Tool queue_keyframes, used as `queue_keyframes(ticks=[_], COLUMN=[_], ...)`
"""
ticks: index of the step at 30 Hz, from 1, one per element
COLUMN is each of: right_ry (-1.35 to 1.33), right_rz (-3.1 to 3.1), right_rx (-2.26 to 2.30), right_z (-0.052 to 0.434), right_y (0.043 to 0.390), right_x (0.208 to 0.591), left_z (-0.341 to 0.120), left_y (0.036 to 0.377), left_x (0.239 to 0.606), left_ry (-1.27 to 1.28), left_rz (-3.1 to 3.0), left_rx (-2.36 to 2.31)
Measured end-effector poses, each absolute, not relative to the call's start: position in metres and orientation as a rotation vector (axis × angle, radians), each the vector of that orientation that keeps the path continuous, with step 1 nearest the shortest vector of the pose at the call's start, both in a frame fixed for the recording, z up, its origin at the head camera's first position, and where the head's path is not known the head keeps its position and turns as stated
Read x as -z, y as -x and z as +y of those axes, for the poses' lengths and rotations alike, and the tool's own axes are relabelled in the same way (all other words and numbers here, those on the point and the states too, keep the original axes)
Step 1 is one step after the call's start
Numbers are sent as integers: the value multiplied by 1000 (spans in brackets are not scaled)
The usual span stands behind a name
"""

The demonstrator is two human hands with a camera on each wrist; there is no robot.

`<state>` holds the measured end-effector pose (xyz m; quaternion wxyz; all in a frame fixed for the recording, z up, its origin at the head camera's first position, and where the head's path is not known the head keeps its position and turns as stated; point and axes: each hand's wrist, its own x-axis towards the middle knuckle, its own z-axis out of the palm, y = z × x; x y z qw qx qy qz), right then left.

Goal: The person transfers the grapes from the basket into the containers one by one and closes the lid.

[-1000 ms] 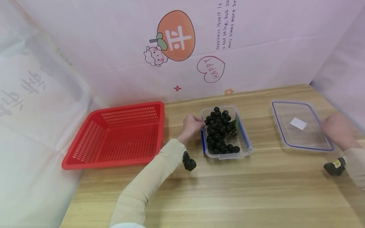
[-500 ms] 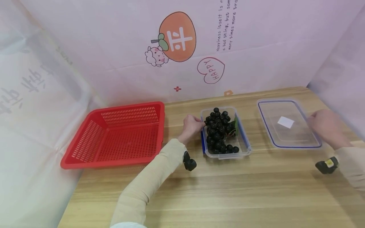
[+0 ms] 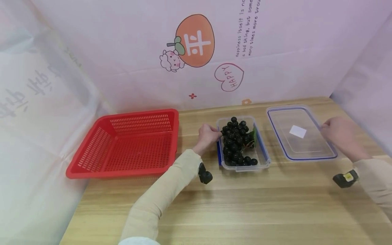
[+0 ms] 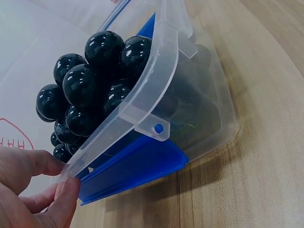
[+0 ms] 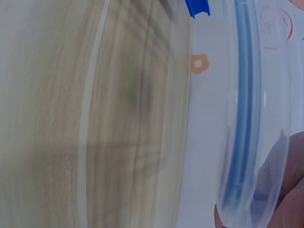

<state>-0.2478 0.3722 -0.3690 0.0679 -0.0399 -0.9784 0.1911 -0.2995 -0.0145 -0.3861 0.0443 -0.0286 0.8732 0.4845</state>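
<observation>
A clear plastic food container (image 3: 262, 160) with blue side clips stands on the table, holding a bunch of dark grapes (image 3: 235, 144) with a green leaf. My left hand (image 3: 207, 136) pinches the container's left rim between thumb and fingers; the left wrist view shows the fingertips (image 4: 69, 190) at that rim beside a hanging blue clip (image 4: 137, 166). At the right, my right hand (image 3: 340, 136) grips the right edge of a clear lid (image 3: 294, 143) with a blue seal, raised above the table. In the right wrist view the lid's edge (image 5: 247, 95) passes close, partly in front of the fingers.
A red plastic basket (image 3: 176, 143) with slotted walls stands left of the container. A white paper label (image 3: 297, 131) shows on the lid. Behind the wooden table (image 3: 245, 207) hangs a printed white cloth (image 3: 137, 51).
My right hand has carried the lid leftward, nearer the container. The left hand keeps its hold on the container's rim. The camera view has shifted slightly.
</observation>
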Motion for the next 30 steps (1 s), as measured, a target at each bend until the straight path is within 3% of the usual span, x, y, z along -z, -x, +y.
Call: queue_keyframes(ticks=[30], right_ry=[15], right_rz=[-2903], right_rx=[-636], right_z=[319], right_y=[259], right_x=[361], left_z=[-15], left_y=[299], left_x=[391], left_ry=[88], left_rz=[2712], left_rx=[-1463])
